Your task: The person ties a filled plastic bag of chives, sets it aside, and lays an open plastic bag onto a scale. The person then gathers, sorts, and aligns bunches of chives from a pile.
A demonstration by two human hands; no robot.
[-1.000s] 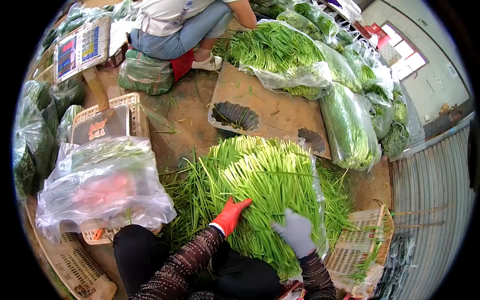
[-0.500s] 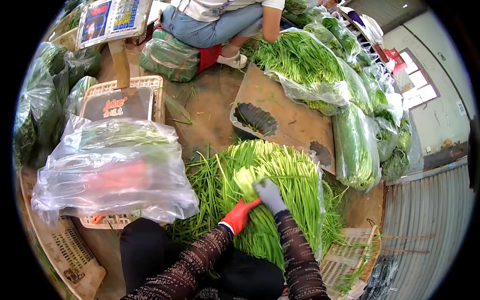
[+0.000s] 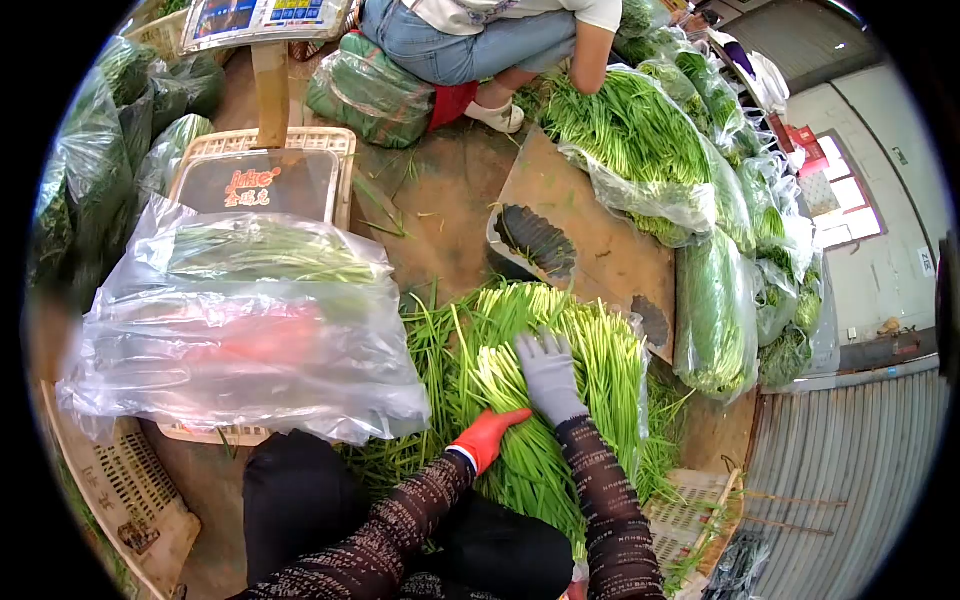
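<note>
A big heap of garlic chives (image 3: 610,370), pale stalk ends pointing away from me, lies in front of my knees. My left hand (image 3: 487,440), in a red glove, is at the near left side of a bunch of garlic chives (image 3: 505,385); its thumb lies over the leaves and its fingers are tucked under, out of sight. Flat on top of the same bunch rests my right hand (image 3: 548,375), in a grey glove with the fingers spread. Clear plastic (image 3: 641,400) shows along the heap's right edge.
To the left, a clear plastic bag of greens (image 3: 250,330) lies before a scale (image 3: 265,185) on a crate. Another person (image 3: 450,45) sits on a wrapped bundle (image 3: 375,95). Bagged greens (image 3: 715,315) line the right; plastic crates (image 3: 125,490) flank my legs.
My right hand has gone from closed fingers at the bunch to lying spread on it. The bunch's stalk ends now lie lower and flatter. The view has shifted slightly.
</note>
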